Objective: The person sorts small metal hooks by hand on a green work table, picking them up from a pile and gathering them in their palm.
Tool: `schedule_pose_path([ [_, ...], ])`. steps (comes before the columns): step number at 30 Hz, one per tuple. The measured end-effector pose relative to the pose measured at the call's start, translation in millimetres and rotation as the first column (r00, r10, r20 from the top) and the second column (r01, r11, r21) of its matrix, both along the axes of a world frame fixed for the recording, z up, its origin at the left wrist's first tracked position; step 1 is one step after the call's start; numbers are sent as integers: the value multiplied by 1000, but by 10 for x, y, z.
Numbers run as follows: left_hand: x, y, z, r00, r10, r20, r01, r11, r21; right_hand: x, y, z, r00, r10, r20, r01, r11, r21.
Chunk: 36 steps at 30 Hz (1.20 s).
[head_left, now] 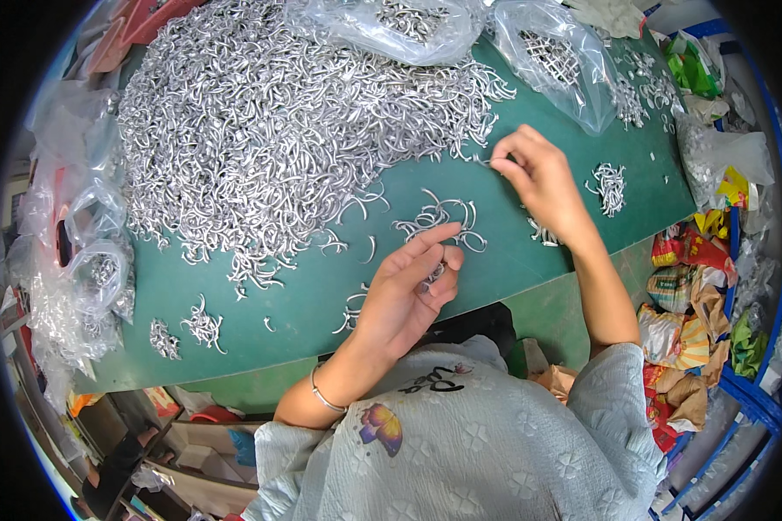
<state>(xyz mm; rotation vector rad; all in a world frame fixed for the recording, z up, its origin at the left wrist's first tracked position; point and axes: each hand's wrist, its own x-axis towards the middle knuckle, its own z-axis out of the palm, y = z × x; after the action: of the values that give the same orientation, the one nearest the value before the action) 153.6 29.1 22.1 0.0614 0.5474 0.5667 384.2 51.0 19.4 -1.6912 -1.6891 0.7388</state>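
A big heap of small curved silvery metal pieces (261, 122) covers much of the green table (339, 343). Palm up near the front edge, my left hand (408, 291) has its fingers curled round a few of these metal pieces, with the index finger stretched out. Just beyond it lies a loose cluster of curved pieces (439, 213). My right hand (539, 178), to the right of the heap, pinches the end of a single curved metal piece (483, 161) between thumb and fingertips. Its palm side is hidden.
Smaller piles (202, 326) lie at the front left, another pile (610, 188) at the right. Clear plastic bags (552, 65) of metal parts stand along the back and left. Sacks (678, 291) and a blue rack (747, 395) are on the right. Another person (117, 469) is at lower left.
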Motion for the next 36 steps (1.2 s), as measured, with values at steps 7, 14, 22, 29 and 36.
schedule_pose_path([
  [7, 8, 13, -37, 999, 11, 35, -10, 1000, -24, 24, 1, 2, 996, -90, -8, 90, 995, -48],
  [14, 15, 8, -32, 997, 36, 61, -36, 999, -6, 43, 11, -26, 997, 15, 79, -10, 998, -67],
  [22, 12, 8, -28, 999, 22, 39, -21, 1000, -16, 204, 137, 146, 253, -310, -916, -107, 933, -345],
  [29, 25, 0, -22, 999, 5, 32, -5, 1000, -8, 45, 261, -123, 900, -51, 434, -28, 984, 174],
  [36, 13, -14, -22, 998, -1, 60, 1, 1000, 6, 125, 296, -78, 800, 85, 594, -239, 953, 186],
])
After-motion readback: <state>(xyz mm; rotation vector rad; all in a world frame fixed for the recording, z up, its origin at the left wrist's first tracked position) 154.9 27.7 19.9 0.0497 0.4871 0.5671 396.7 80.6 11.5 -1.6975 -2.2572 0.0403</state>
